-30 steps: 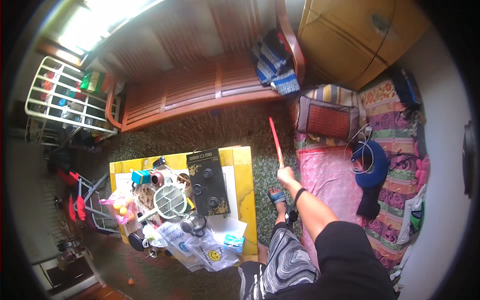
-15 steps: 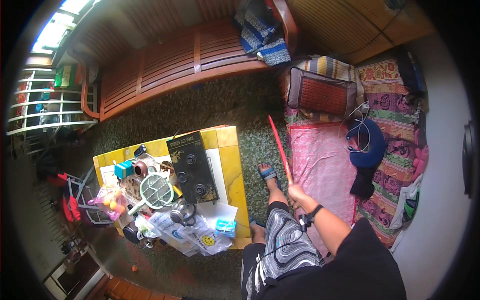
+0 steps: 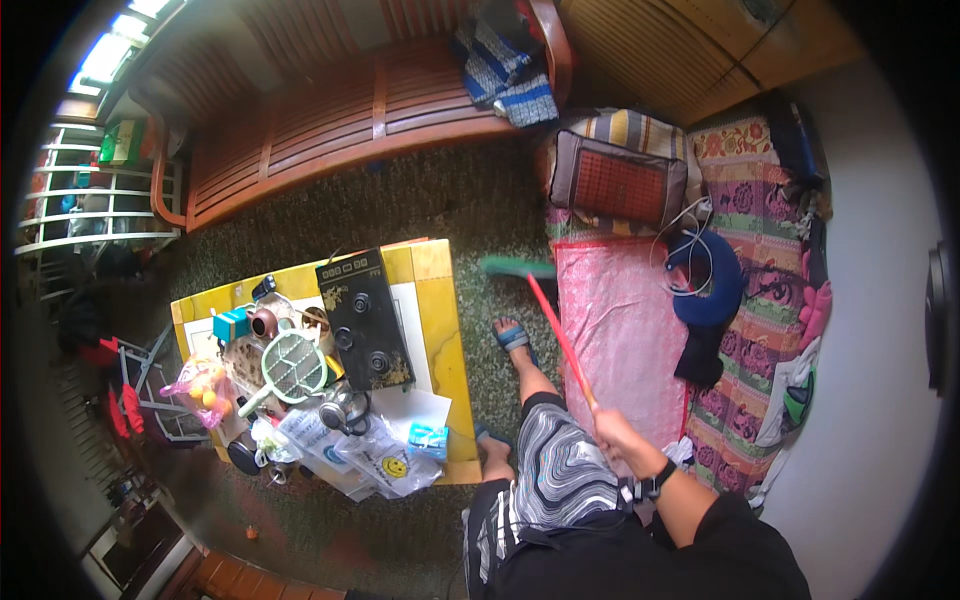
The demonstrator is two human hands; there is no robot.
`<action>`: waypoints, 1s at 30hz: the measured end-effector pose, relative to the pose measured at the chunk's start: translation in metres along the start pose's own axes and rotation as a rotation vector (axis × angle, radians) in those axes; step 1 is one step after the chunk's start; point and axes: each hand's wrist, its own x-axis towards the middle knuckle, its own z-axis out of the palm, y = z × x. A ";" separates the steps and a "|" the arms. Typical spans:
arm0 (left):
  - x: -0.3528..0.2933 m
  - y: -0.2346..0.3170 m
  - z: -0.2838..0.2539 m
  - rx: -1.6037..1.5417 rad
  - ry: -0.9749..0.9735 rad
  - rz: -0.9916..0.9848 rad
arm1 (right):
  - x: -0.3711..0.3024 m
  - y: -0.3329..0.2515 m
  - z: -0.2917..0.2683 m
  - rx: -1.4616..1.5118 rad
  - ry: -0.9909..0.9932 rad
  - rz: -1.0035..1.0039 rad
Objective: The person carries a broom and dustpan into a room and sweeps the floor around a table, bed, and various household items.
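My right hand [image 3: 622, 442] is closed around the upper end of a broom [image 3: 562, 340] with a thin red handle. Its long green head [image 3: 518, 267] rests at floor level, in the gap between the yellow-edged table and the pink-covered seat. The handle slants from the hand up and left toward the head. A black band circles my right wrist. My left hand does not appear.
At left, the table [image 3: 440, 330] carries a black gas stove [image 3: 365, 320], a green-white racket [image 3: 294, 366], plastic bags and a kettle. A wooden bench [image 3: 330, 120] stands beyond. On the right, the pink-covered seat [image 3: 620, 320] holds a blue neck pillow [image 3: 725, 290].
The broom's head has come nearer and is now plainly visible in the gap. My right hand has moved slightly right and down with the handle. The whole view has shifted a little.
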 end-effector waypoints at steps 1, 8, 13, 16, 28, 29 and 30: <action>-0.005 -0.001 -0.002 0.037 -0.014 0.016 | 0.003 -0.010 0.004 -0.027 0.034 -0.062; -0.009 -0.010 -0.031 -0.028 -0.086 -0.036 | 0.140 -0.105 0.032 0.066 -0.021 -0.259; 0.085 -0.153 -0.115 -0.083 0.129 0.191 | 0.168 -0.078 0.062 0.095 -0.020 -0.250; 0.101 -0.164 -0.150 -0.046 0.185 0.220 | 0.165 0.002 0.076 -0.116 0.035 -0.218; 0.175 -0.317 -0.296 -0.017 0.127 -0.021 | 0.126 0.408 0.118 0.117 0.032 0.015; 0.170 -0.309 -0.298 0.009 0.104 0.040 | 0.118 0.409 0.125 0.126 0.021 0.010; 0.164 -0.300 -0.300 0.037 0.086 0.097 | 0.111 0.410 0.129 0.090 0.055 0.000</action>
